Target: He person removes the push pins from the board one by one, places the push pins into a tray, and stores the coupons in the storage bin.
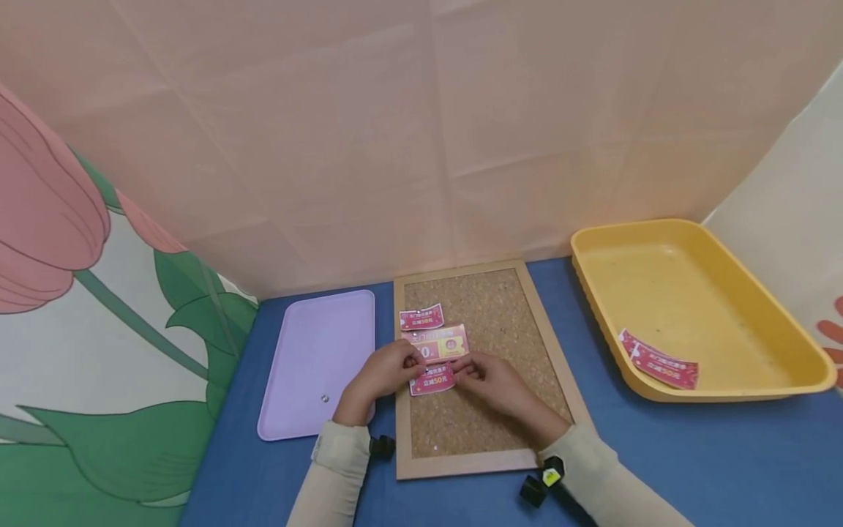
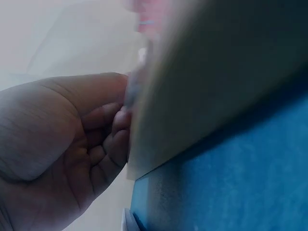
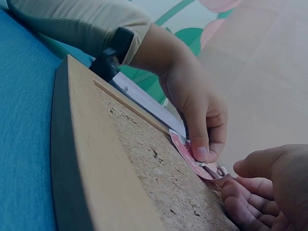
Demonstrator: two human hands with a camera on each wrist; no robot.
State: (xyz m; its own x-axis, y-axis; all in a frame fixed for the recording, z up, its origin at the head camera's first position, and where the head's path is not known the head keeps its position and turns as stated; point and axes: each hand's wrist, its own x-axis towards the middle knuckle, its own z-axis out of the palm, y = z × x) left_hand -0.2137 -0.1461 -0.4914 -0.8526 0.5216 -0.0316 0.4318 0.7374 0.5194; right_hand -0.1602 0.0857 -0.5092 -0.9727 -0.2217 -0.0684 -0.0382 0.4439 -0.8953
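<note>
Left hand (image 1: pixel 390 368) seems to pinch a small pin (image 1: pixel 426 369) at the near pink coupon (image 1: pixel 436 380) on the corkboard (image 1: pixel 510 340); right hand (image 1: pixel 495 382) meets its right edge, grip unclear. Pinning looks underway, calling next for a firm, straight push.

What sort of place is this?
Likely a staged tabletop corner: a pinkish-beige backdrop, a big tulip print at left, and a blue table surface bearing a corkboard.
</note>
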